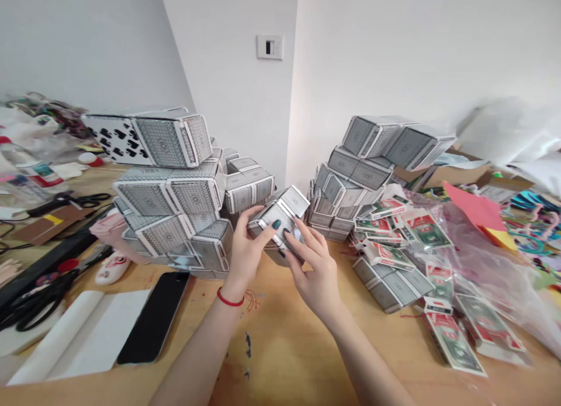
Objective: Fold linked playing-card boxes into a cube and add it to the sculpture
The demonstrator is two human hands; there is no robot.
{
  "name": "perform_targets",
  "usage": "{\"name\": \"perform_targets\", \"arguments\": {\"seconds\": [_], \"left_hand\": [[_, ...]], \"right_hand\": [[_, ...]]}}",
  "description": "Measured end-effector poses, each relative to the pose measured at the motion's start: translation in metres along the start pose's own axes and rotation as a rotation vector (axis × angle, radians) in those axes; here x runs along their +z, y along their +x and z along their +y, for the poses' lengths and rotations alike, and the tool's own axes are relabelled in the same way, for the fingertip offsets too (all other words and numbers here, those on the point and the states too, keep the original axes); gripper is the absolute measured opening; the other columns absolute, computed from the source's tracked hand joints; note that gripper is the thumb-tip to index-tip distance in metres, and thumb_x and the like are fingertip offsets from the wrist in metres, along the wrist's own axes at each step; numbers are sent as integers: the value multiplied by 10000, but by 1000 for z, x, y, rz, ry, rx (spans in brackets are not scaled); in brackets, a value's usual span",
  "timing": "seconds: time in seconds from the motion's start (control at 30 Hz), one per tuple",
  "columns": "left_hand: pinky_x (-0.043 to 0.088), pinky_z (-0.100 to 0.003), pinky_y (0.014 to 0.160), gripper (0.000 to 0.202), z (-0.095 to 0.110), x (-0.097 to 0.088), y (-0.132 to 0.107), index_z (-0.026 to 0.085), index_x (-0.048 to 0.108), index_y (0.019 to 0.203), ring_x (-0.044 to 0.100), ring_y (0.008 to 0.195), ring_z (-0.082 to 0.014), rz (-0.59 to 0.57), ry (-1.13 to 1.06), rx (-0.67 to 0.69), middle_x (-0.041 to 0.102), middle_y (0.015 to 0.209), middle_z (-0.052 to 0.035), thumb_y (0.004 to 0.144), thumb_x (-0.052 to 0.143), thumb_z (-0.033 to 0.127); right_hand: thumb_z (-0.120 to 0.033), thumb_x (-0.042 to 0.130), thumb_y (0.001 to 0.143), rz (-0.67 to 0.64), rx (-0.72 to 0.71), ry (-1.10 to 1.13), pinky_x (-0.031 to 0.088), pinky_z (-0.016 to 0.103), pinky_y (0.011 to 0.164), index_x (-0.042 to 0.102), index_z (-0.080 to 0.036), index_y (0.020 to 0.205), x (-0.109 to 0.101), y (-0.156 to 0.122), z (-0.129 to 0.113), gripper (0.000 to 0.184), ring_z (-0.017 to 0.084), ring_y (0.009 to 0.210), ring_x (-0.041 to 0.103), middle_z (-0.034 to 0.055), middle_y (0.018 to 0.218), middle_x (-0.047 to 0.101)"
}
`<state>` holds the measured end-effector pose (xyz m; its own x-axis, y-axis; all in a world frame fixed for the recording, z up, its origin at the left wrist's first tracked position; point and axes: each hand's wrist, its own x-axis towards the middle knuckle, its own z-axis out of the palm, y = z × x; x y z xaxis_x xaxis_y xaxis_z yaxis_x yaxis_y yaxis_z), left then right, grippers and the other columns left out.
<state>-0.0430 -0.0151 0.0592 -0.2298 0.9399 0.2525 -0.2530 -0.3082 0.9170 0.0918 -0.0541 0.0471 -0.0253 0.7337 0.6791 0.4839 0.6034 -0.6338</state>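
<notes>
Between my hands is a box made of playing cards (pixel 287 204), with grey patterned backs facing out, tilted above the wooden table. My left hand (pixel 249 236) grips its left end, thumb on top and fingers behind. The fingers of my right hand (pixel 313 260) are bent against its near right side. Behind and left of it rises a stack of similar card boxes (pixel 193 195); one on top shows a spade card face. Another stack of card boxes (pixel 346 190) stands to the right.
Red-and-green card packs (pixel 425 231) lie in a heap at right, around a long card box (pixel 394 283) and clear plastic (pixel 477 271). At left are a black phone (pixel 153 318), white paper (pixel 96 330), scissors (pixel 39 301) and a bottle (pixel 33 163). A wall stands behind.
</notes>
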Motion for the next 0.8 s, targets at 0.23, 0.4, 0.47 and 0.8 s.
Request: {"name": "perform_targets", "arguments": {"seconds": [0.23, 0.4, 0.47, 0.8], "left_hand": [[459, -303, 852, 308, 0, 4, 4, 209, 613, 1028, 591, 992, -191, 104, -209, -122, 646, 1035, -33, 730, 631, 287], [441, -282, 856, 208, -1, 7, 1, 215, 619, 939, 585, 985, -175, 144, -190, -70, 656, 985, -9, 743, 610, 287], [451, -277, 819, 215, 0, 6, 1, 229, 601, 966, 591, 949, -164, 81, -222, -95, 647, 998, -3, 759, 596, 286], [424, -345, 948, 322, -13, -18, 13, 223, 602, 1009, 550, 1108, -205, -80, -158, -204, 648, 1100, -34, 744, 643, 402]], "right_hand": [[-460, 627, 750, -57, 767, 619, 540, 407, 777, 512, -284, 1218, -12, 10, 1, 514, 260, 1080, 564, 78, 1230, 562], [-451, 642, 741, -258, 945, 1074, 561, 396, 697, 588, -229, 1059, -14, 14, -4, 392, 199, 840, 624, 67, 1044, 621], [-411, 683, 711, -191, 918, 1104, 560, 390, 714, 594, -217, 1003, -13, 15, -4, 362, 188, 855, 607, 59, 1069, 603], [-314, 762, 617, -25, 501, 574, 525, 326, 748, 475, -255, 1120, -21, 15, 10, 582, 205, 973, 574, 89, 1191, 542]]}}
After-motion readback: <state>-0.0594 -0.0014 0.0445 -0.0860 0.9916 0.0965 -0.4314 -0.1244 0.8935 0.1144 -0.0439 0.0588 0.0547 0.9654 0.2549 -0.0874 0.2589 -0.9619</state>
